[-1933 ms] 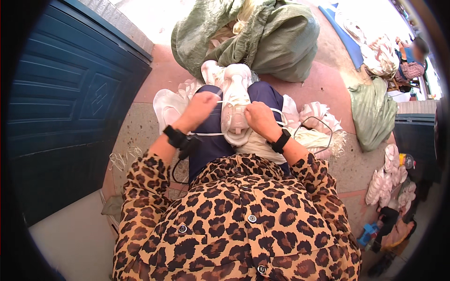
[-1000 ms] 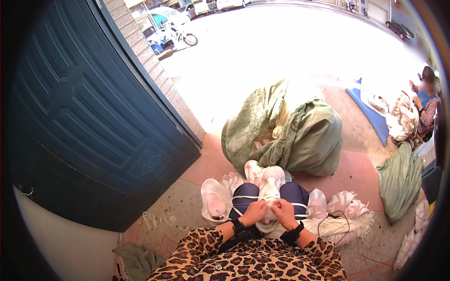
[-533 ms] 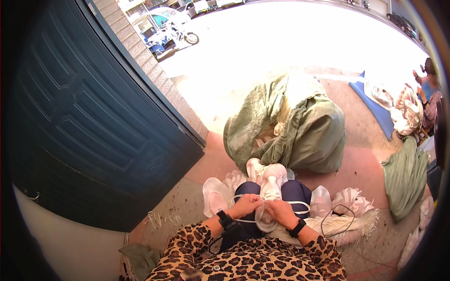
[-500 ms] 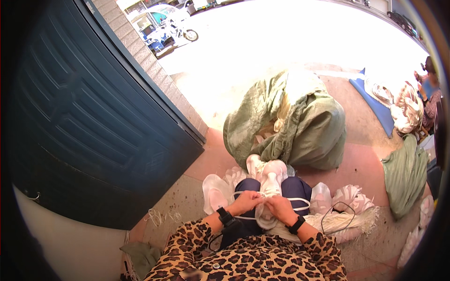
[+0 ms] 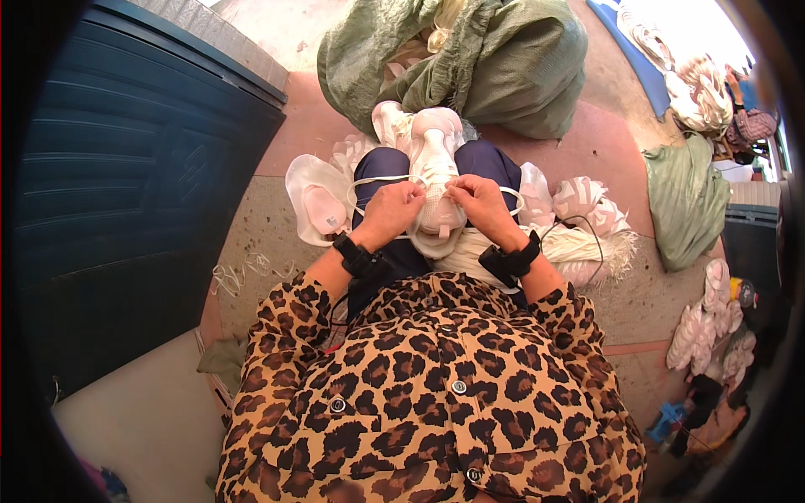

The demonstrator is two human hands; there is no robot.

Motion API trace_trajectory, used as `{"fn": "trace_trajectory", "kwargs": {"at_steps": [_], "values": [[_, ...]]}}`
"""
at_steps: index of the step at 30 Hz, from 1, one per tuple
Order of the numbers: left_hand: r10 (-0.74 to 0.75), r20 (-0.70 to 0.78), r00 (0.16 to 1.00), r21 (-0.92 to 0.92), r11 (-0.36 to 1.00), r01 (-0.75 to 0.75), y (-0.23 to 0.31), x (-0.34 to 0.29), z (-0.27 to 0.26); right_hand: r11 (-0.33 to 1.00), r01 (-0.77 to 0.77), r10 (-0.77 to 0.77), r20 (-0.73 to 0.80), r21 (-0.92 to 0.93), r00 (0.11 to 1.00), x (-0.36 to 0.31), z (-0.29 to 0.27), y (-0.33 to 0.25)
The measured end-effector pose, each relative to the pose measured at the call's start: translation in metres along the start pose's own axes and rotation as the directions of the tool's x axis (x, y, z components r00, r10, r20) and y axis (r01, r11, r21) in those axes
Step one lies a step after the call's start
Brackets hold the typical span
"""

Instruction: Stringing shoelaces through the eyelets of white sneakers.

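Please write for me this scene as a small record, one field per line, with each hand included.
main item: pale shoe, between the knees
left hand: fingertips pinched, apparently on the white lace, near the shoe
right hand: fingertips also pinched, apparently on the lace, opposite the left
lace: loops out to both sides of the shoe
clothing: leopard-print shirt, dark blue trousers
beyond the knees: large green sack, pale pieces showing in its opening
person's left: dark blue door
upper right: another person, partly visible

a paved doorside work spot, shown by the blue door (image 5: 142,184), green sack (image 5: 528,80) and sunlit ground (image 5: 272,33).
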State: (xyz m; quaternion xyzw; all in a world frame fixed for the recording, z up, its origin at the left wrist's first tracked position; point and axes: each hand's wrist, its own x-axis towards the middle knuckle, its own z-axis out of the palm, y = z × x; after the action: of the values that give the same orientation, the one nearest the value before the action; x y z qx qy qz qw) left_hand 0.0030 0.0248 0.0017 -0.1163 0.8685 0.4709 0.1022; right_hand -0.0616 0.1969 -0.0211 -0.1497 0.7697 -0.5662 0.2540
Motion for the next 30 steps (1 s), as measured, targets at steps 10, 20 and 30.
{"fn": "trace_trajectory", "kwargs": {"at_steps": [10, 20, 30], "values": [[-0.022, 0.046, 0.999, -0.081, 0.996, 0.025, -0.011, 0.012, 0.011, 1.000, 0.012, -0.012, 0.000, 0.015, 1.000, -0.005, 0.002, 0.000], [-0.063, 0.063, 0.996, -0.193, 0.978, 0.074, -0.007, 0.019, 0.029, 0.906, 0.248, -0.219, 0.120, -0.343, 0.968, 0.017, -0.003, -0.061], [-0.175, 0.211, 0.962, -0.525, 0.810, 0.263, 0.005, 0.012, 0.025, 0.580, 0.230, 0.045, 0.312, -0.782, 0.949, -0.021, -0.023, -0.039]]}}
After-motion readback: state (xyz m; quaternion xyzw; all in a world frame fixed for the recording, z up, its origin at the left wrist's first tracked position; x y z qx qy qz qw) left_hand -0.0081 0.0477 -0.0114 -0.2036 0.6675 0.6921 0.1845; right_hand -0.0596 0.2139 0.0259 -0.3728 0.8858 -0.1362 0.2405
